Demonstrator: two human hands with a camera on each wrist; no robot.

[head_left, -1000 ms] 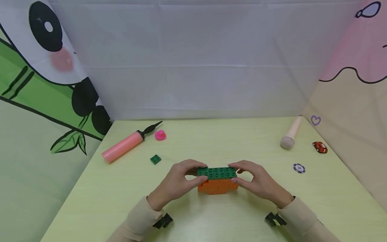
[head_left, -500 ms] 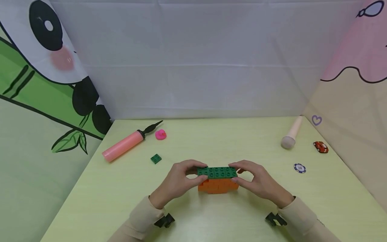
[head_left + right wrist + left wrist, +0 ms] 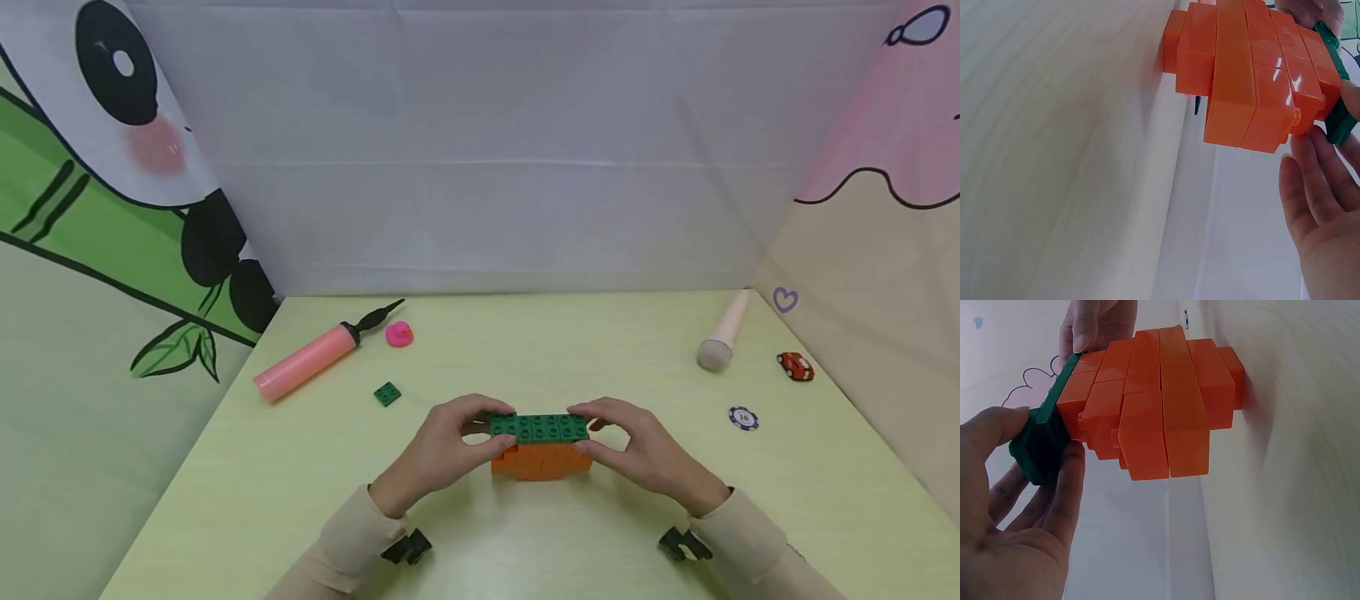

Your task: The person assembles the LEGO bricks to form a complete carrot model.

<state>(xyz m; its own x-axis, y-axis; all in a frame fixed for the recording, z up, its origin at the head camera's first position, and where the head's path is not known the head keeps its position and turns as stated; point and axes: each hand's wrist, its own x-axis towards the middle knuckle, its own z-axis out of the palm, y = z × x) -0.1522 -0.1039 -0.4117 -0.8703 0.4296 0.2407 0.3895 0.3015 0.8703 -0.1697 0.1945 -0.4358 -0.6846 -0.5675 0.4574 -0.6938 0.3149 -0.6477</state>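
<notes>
A stack of orange toy building blocks (image 3: 540, 462) stands on the table in front of me, topped by a row of green studded bricks (image 3: 538, 428). My left hand (image 3: 446, 442) pinches the left end of that green row between thumb and fingers. At the opposite end, my right hand (image 3: 637, 442) grips the green row the same way. From the side, the left wrist view shows the orange stack (image 3: 1154, 400) bulging in its middle layers, with a green brick (image 3: 1038, 447) overhanging it. In the right wrist view the green end (image 3: 1339, 122) lies between thumb and fingers.
A loose green brick (image 3: 387, 394) lies left of the stack. Behind it are a pink hand pump (image 3: 307, 364) and a pink toy duck (image 3: 399, 334). To the right lie a microphone-shaped item (image 3: 722, 333), a red toy car (image 3: 795, 367) and a poker chip (image 3: 743, 418).
</notes>
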